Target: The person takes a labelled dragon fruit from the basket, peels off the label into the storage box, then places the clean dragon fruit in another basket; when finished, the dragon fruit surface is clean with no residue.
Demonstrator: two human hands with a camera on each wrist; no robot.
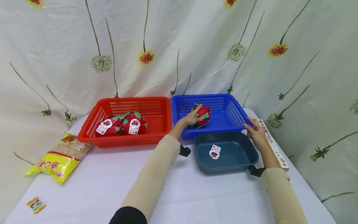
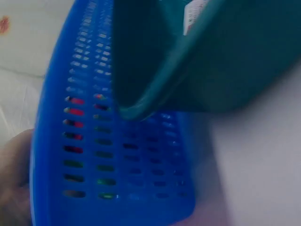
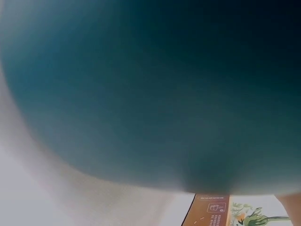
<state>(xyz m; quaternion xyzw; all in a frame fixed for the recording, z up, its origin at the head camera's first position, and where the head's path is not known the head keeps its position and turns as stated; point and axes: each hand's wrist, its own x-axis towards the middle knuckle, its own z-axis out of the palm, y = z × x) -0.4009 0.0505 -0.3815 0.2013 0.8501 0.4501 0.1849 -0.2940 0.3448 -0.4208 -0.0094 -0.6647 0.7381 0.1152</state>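
Observation:
In the head view, my left hand (image 1: 191,118) reaches into the blue basket (image 1: 222,115), thumb and fingers spread around a red dragon fruit (image 1: 205,114) with green scales. The left wrist view catches only part of that hand at the left edge, beyond the basket's slotted wall, and its fingertips are hidden. My right hand (image 1: 256,133) holds the blue basket's front right corner, thumb and forefinger at the rim. A dark teal tray (image 1: 232,165) stands in front of the basket, between my forearms. A label with a dragon fruit picture (image 1: 215,151) lies in it.
A red basket (image 1: 151,140) on the left holds two labelled dragon fruits (image 1: 113,125). Left of it lies a yellow pasta bag (image 1: 60,157), with a small wrapped snack (image 1: 35,205) nearer me. A pasta box (image 1: 274,144) lies beside my right forearm. A flowered cloth hangs behind.

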